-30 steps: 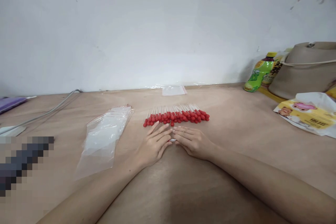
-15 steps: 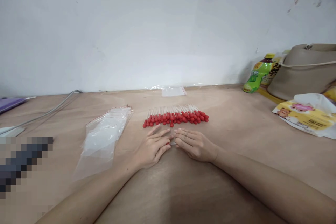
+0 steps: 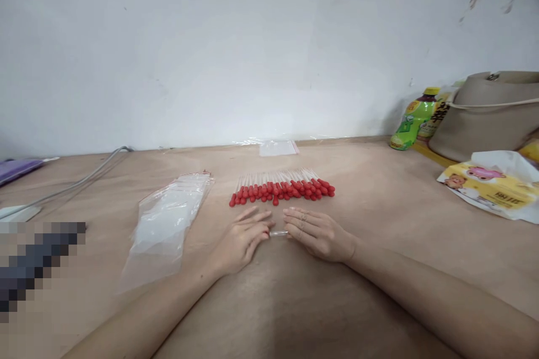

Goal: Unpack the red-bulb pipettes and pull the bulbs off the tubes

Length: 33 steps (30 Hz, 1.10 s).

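Between my two hands, just above the table, lies a dropper with a clear tube (image 3: 278,234). My left hand (image 3: 244,238) pinches its red bulb end, mostly covered by the fingers. My right hand (image 3: 319,234) is closed over the other end of the tube, hiding the tip. Just beyond the hands, a row of droppers with red rubber bulbs (image 3: 282,190) lies side by side, bulbs toward me and thin clear tubes pointing to the wall.
Clear zip bags (image 3: 164,219) lie fanned out at left, and another small bag (image 3: 278,148) by the wall. A grey cable (image 3: 90,171) runs at far left. A green bottle (image 3: 412,123), beige bag (image 3: 484,118) and yellow-white package (image 3: 490,182) occupy the right.
My hands have drawn slightly apart, so more of the clear tube shows between them. The row of droppers and the bags stay where they were.
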Each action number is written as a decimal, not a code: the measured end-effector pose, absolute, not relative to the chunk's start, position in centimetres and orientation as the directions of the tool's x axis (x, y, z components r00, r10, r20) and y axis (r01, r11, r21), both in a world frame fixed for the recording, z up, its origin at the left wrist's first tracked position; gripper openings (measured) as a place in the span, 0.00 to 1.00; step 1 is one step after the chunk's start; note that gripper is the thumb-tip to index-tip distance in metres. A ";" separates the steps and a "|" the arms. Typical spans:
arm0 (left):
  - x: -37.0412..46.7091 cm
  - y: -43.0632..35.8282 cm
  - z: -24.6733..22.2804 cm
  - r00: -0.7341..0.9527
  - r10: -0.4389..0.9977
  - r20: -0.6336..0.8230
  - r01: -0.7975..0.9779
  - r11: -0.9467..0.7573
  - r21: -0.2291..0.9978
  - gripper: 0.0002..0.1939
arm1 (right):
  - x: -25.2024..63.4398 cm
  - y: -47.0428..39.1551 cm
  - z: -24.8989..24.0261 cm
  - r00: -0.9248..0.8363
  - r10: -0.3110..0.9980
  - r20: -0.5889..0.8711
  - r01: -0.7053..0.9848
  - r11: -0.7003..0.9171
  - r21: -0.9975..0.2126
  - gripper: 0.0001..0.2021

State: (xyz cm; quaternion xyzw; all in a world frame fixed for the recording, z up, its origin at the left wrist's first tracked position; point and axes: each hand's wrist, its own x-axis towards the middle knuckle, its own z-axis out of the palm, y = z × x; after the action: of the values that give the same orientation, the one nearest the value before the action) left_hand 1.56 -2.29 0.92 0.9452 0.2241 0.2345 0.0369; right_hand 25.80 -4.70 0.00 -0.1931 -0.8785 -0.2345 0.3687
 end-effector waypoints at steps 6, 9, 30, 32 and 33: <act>1.0 -2.4 1.1 0.684 0.499 0.533 0.492 -0.854 0.168 0.09 | 26.4 -3.6 -0.7 -0.478 0.344 0.808 0.676 0.731 0.089 0.08; 1.0 -1.8 1.9 0.543 0.596 0.592 0.627 -0.757 0.187 0.11 | 25.7 -3.8 -0.4 -0.478 0.400 0.781 0.737 0.667 0.110 0.08; -3.1 2.2 3.6 0.243 0.910 0.336 0.923 -0.323 0.207 0.19 | 19.5 -2.5 -1.1 -0.474 0.534 0.701 0.700 0.711 -0.069 0.07; -2.6 2.0 3.1 0.281 0.843 0.458 0.897 -0.400 0.186 0.16 | 19.4 -2.5 -1.1 -0.478 0.572 0.666 0.686 0.717 -0.123 0.05; -2.3 1.9 2.8 0.301 0.809 0.505 0.883 -0.437 0.173 0.15 | 19.3 -2.5 -1.1 -0.479 0.587 0.653 0.676 0.721 -0.152 0.05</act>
State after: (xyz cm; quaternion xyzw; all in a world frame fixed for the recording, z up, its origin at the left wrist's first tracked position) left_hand -2.28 1.91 2.85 0.8037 0.5262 0.2693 -0.0687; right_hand 19.32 -2.51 -1.10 -0.3681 -0.8576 -0.0633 0.3536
